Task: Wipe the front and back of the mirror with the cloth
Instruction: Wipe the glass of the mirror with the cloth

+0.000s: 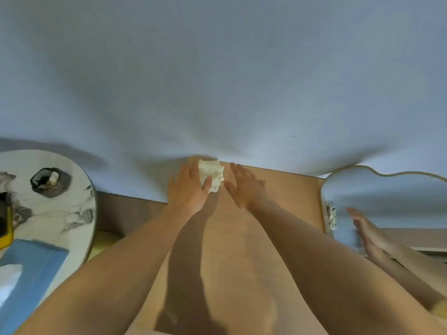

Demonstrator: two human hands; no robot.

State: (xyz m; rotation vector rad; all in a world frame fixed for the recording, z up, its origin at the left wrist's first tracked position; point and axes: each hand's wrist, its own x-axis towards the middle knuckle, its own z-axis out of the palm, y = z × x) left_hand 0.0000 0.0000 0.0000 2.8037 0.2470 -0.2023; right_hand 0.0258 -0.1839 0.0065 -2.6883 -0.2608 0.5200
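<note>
On the far left, well away from both hands, sits one oval white tabletop with grey marbling [72, 213]; it carries one dark, crumpled lump with a pale scrap in it [49, 182], a yellow-edged dark object cut off by the frame [4, 223], and a blue rectangular sheet [33, 267] at the near edge. No writing or brand can be read on any of them

One left hand [191, 189] reaches forward over the light brown wooden tabletop [285, 189], palm down, fingers loosely spread. Its thumb and forefinger side rests on one crumpled cream-white cloth [212, 176], which lies against the pale grey-blue wall [217, 81] at the tabletop's far edge, just beyond and between the fingertips of both hands. Whether the fingers truly pinch the cloth or only press it cannot be told

One right hand [245, 189] is just to the right of the cloth, flat and open, fingers straight, holding nothing; its fingertips are near the cloth, contact unclear

Farther right, well apart from the right hand's fingers, stands one cloud-shaped mirror with a thin gold rim [387, 201] at the tabletop's right end. Its glass reflects the wall, an arm with an open hand, and a small pale cloth shape near its left rim
</note>
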